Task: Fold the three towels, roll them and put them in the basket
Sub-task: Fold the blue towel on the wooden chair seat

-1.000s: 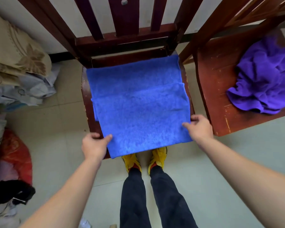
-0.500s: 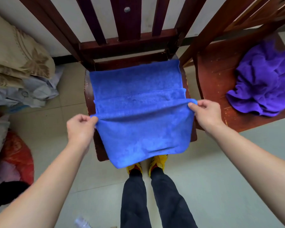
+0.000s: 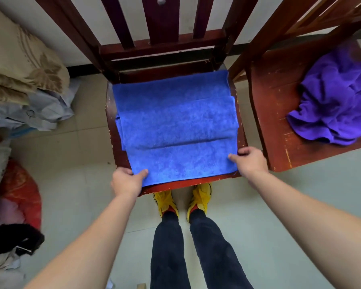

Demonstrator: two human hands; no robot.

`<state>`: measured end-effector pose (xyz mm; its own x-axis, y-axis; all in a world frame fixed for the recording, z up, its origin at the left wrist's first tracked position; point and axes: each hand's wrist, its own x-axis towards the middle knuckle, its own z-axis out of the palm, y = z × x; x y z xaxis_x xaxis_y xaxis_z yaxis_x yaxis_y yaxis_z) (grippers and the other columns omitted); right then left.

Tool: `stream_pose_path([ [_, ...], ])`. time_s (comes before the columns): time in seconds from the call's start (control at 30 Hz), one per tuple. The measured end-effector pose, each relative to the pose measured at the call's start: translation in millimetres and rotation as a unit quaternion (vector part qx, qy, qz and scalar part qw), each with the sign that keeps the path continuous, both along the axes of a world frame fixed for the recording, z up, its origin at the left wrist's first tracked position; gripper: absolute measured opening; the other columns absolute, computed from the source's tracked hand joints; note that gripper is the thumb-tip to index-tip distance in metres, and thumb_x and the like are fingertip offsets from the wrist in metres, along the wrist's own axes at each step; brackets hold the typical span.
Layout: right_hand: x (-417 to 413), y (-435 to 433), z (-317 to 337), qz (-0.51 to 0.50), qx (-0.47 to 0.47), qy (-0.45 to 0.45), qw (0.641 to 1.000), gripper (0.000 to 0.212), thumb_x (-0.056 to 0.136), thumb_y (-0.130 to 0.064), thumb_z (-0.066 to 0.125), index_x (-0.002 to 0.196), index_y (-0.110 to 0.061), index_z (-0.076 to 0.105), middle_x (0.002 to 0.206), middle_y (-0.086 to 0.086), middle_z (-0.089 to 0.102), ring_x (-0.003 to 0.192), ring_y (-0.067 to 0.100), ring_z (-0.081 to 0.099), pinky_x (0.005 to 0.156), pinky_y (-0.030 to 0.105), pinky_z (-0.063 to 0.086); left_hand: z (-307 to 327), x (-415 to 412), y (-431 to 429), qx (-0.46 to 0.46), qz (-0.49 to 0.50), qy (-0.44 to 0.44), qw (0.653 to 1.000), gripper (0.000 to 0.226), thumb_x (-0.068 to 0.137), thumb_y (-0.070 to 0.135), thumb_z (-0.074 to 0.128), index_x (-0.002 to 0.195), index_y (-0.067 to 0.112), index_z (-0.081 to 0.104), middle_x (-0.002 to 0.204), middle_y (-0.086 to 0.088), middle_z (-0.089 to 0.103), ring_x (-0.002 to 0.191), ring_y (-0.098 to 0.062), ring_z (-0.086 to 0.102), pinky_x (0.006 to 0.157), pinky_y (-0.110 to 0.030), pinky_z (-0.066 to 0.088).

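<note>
A blue towel (image 3: 175,126) lies folded in flat overlapping layers on the seat of a dark red wooden chair (image 3: 241,130). My left hand (image 3: 127,181) pinches the towel's near left corner, thumb on top. My right hand (image 3: 249,161) pinches its near right corner. The near edge lies flat just inside the seat's front edge. A crumpled purple towel (image 3: 333,101) sits in a heap on a second wooden chair (image 3: 279,113) to the right. No third towel and no basket are in view.
Beige patterned bedding (image 3: 23,63) and pale cloth are piled on the floor at the left. A red bundle (image 3: 23,192) and a black item (image 3: 13,240) lie lower left. My legs and yellow shoes (image 3: 182,200) stand right in front of the chair.
Both hands lifted the towel's hanging near part up and back, then came down toward me. The near edge now lies flat on the seat instead of hanging over its front.
</note>
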<state>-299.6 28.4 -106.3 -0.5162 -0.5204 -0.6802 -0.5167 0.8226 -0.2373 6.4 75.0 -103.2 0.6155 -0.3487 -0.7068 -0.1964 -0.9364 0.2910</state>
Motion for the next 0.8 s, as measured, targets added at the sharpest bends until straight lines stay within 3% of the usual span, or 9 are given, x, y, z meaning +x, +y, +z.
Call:
stream_pose_path([
  [0.1, 3, 34, -8, 0.004, 0.049, -0.001, 0.999, 0.035, 0.074, -0.039, 0.075, 0.062, -0.017, 0.051, 0.061, -0.003, 0.06, 0.056, 0.018, 0.055, 0.051, 0.027, 0.036, -10, -13, 32, 0.047, -0.027, 0.011, 0.998, 0.047, 0.075, 0.026, 0.078, 0.055, 0.017, 0.037, 0.055, -0.002, 0.041, 0.056, -0.025, 0.039, 0.058, -0.03, 0.035],
  [0.2, 6, 45, -10, -0.057, 0.007, -0.053, 0.997, 0.036, 0.076, -0.026, 0.07, 0.054, -0.018, 0.043, 0.056, 0.003, 0.057, 0.055, 0.023, 0.054, 0.054, 0.029, 0.038, -11, -15, 41, 0.004, 0.06, 0.053, 0.997, 0.045, 0.077, 0.012, 0.07, 0.055, 0.018, 0.031, 0.057, -0.007, 0.04, 0.056, -0.024, 0.04, 0.059, -0.032, 0.039],
  [0.3, 6, 45, 3, -0.147, -0.054, -0.124, 0.98, 0.028, 0.078, -0.016, 0.067, 0.059, -0.017, 0.048, 0.063, 0.01, 0.059, 0.061, 0.025, 0.063, 0.057, 0.034, 0.042, 3, -12, 39, -0.052, 0.223, 0.112, 0.967, 0.021, 0.081, 0.002, 0.063, 0.067, 0.01, 0.049, 0.075, -0.012, 0.063, 0.064, -0.024, 0.065, 0.064, -0.031, 0.055],
  [0.37, 3, 47, 18, -0.163, -0.081, -0.138, 0.973, 0.02, 0.079, -0.014, 0.069, 0.065, -0.015, 0.055, 0.066, 0.007, 0.063, 0.062, 0.021, 0.067, 0.053, 0.031, 0.046, 21, -12, 37, -0.086, 0.325, 0.162, 0.928, 0.006, 0.084, -0.003, 0.06, 0.086, 0.001, 0.058, 0.082, -0.013, 0.066, 0.067, -0.02, 0.067, 0.059, -0.025, 0.056],
  [0.43, 1, 51, 36, -0.167, -0.102, -0.149, 0.969, 0.015, 0.08, -0.011, 0.069, 0.07, -0.014, 0.058, 0.07, 0.004, 0.067, 0.058, 0.014, 0.069, 0.048, 0.026, 0.046, 40, -12, 39, -0.115, 0.378, 0.194, 0.898, 0.016, 0.086, -0.003, 0.059, 0.102, -0.002, 0.058, 0.084, -0.013, 0.065, 0.064, -0.018, 0.065, 0.054, -0.022, 0.055],
  [0.57, -2, 67, 76, -0.178, -0.134, -0.175, 0.959, 0.015, 0.079, -0.007, 0.068, 0.081, -0.015, 0.056, 0.076, 0.007, 0.066, 0.052, 0.012, 0.062, 0.043, 0.024, 0.043, 81, -19, 58, -0.151, 0.387, 0.18, 0.892, 0.035, 0.086, -0.005, 0.057, 0.12, 0.002, 0.051, 0.092, -0.017, 0.063, 0.056, -0.017, 0.061, 0.049, -0.022, 0.052],
  [0.63, -3, 82, 92, -0.176, -0.152, -0.18, 0.956, 0.02, 0.078, -0.006, 0.067, 0.086, -0.019, 0.054, 0.077, 0.008, 0.065, 0.049, 0.013, 0.056, 0.042, 0.023, 0.043, 98, -24, 74, -0.164, 0.366, 0.154, 0.903, 0.049, 0.084, -0.008, 0.056, 0.127, 0.012, 0.043, 0.084, -0.015, 0.063, 0.053, -0.019, 0.058, 0.052, -0.025, 0.051],
  [0.8, -6, 128, 115, -0.166, -0.189, -0.184, 0.95, 0.021, 0.079, -0.004, 0.06, 0.087, -0.022, 0.054, 0.076, 0.009, 0.066, 0.043, 0.012, 0.049, 0.045, 0.026, 0.045, 120, -33, 127, -0.196, 0.305, 0.13, 0.923, 0.045, 0.08, -0.008, 0.053, 0.116, 0.02, 0.046, 0.074, -0.011, 0.057, 0.051, -0.018, 0.048, 0.049, -0.025, 0.046],
])
